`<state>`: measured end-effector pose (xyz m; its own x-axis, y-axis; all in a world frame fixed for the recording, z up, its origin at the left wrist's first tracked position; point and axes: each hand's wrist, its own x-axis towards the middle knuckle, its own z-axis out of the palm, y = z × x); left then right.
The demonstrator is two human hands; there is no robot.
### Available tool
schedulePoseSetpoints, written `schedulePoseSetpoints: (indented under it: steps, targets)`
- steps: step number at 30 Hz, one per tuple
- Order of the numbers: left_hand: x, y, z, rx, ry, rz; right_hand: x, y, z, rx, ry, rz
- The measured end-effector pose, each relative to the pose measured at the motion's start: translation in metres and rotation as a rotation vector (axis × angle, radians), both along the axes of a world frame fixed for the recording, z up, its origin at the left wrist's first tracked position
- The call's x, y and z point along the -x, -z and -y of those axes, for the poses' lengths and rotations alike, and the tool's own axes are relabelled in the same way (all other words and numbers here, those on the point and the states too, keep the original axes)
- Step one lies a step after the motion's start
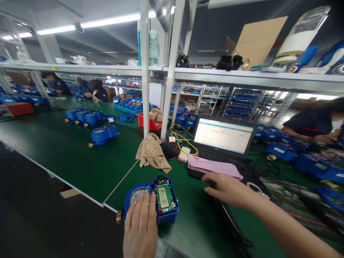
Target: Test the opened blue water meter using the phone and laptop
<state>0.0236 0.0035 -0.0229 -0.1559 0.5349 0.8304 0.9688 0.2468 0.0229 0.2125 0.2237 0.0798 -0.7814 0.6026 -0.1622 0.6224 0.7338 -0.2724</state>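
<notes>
left hand (140,229): flat, open, resting on water meter (150,199), 6 o'clock
right hand (228,190): open, fingers on laptop (223,143), 3 o'clock
meter: cover off, circuit board (164,197) exposed, unclosed

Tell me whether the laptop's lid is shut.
No: the laptop stands open with its screen lit, pink papers lying across its keyboard beside the right hand.

Two bare hands show, with nothing worn on either. The left hand (140,226) shows only to the wrist, with no sleeve, watch or ring in sight; its nails are short and pale with a light gloss. The right hand (229,190) comes with a long bare forearm, uncovered to the picture's edge, no cuff or band on it; no glove on either
</notes>
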Motion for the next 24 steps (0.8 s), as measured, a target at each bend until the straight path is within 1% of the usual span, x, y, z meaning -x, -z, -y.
schedulePoseSetpoints:
  steps: [3,6,9,11,13,15,18,21,24]
  targets:
    - [-0.001,0.000,-0.001,-0.001,-0.013,-0.011,0.055,0.015,-0.015,-0.009,-0.009,-0.094]
    - [-0.002,0.000,0.001,-0.006,-0.016,-0.022,0.115,0.032,-0.027,0.008,-0.001,-0.145]
    - [-0.002,-0.001,0.003,0.005,-0.024,-0.036,0.169,0.044,-0.036,0.001,0.002,-0.198]
    - [-0.002,0.000,0.003,0.007,-0.040,-0.052,0.199,0.051,-0.039,-0.013,-0.015,-0.236]
    - [-0.001,0.001,0.002,-0.025,-0.053,-0.084,0.220,0.058,-0.039,-0.021,-0.052,-0.253]
    - [0.001,0.002,0.000,-0.068,-0.064,-0.144,0.234,0.067,-0.035,-0.020,-0.100,-0.239]
    - [0.003,0.003,-0.003,-0.113,-0.101,-0.231,0.239,0.081,-0.031,-0.031,-0.170,-0.212]
    - [0.003,0.003,-0.004,-0.115,-0.120,-0.224,0.226,0.089,-0.030,-0.051,-0.255,-0.218]
    - [0.001,0.001,-0.003,-0.105,-0.102,-0.180,0.199,0.088,-0.031,-0.048,-0.362,-0.219]
